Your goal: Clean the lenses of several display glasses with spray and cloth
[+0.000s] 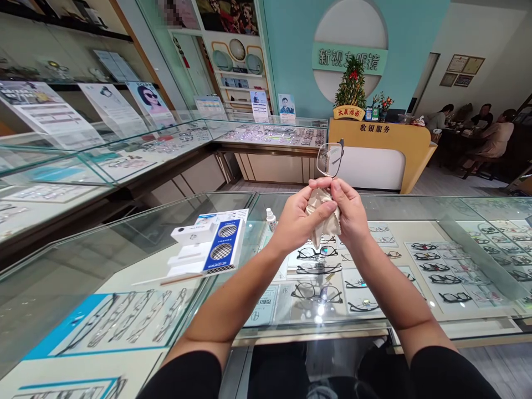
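Over the glass counter, a pair of eyeglasses (330,174) is held up between my two hands, one lens and a dark temple hinge standing above the fingers. Its lower part is hidden by fingers and a crumpled beige cleaning cloth (319,235). My left hand (300,217) is closed on the cloth, its thumb pressing across the front. My right hand (351,210) is closed around the frame and the cloth's other side, thumb near the bridge. A small white spray bottle (271,218) stands on the glass left of my hands.
Left on the counter is a blue and white display box (225,246) beside white stepped stands (192,246). Under the glass top (253,327) lie rows of eyeglass frames (318,292). Further showcases (270,134) run behind and left. A wooden cashier desk (380,130) stands back right; people (492,133) sit beyond.
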A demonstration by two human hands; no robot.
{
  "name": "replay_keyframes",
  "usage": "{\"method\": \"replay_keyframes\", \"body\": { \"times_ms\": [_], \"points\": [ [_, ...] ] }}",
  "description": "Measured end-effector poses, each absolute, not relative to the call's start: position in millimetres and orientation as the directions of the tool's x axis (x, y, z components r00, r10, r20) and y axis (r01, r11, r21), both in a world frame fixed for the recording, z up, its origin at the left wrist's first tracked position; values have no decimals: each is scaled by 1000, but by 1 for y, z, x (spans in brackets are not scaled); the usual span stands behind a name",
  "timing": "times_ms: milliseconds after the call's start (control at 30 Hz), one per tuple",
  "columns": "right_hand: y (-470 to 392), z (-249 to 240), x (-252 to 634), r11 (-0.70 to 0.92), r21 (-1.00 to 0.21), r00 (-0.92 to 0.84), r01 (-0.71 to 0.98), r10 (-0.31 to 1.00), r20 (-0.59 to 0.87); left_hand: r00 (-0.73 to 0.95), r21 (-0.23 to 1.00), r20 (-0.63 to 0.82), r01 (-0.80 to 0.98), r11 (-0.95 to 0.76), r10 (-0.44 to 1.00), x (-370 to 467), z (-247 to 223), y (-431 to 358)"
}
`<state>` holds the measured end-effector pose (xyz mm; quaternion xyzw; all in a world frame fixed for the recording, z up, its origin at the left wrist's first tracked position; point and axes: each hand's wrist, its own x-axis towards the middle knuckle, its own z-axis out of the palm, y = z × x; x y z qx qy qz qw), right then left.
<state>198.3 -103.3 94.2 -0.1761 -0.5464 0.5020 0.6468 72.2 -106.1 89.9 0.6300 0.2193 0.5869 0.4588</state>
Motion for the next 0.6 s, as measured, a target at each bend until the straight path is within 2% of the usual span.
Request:
{"method": "replay_keyframes", "body": {
  "times_ms": [167,333,400,500,600],
  "points": [
    [-112,93,196,443,-826,-160,-349,840,518,90,834,517,-279,-476,852,78,93,-110],
    [-118,96,197,581,-775,-215,-249,747,629,-26,821,511,-283,-496,859,79,99,-114],
    [-117,95,198,587,-768,-212,-257,741,637,-41,816,529,-249,-521,848,78,99,-114],
    [-112,94,199,514,-790,-157,-335,796,585,36,827,542,-199,-526,840,75,98,-110],
    [-107,96,201,429,-816,-75,-386,867,492,217,856,513,-196,-478,830,72,97,-104]
  ]
}}
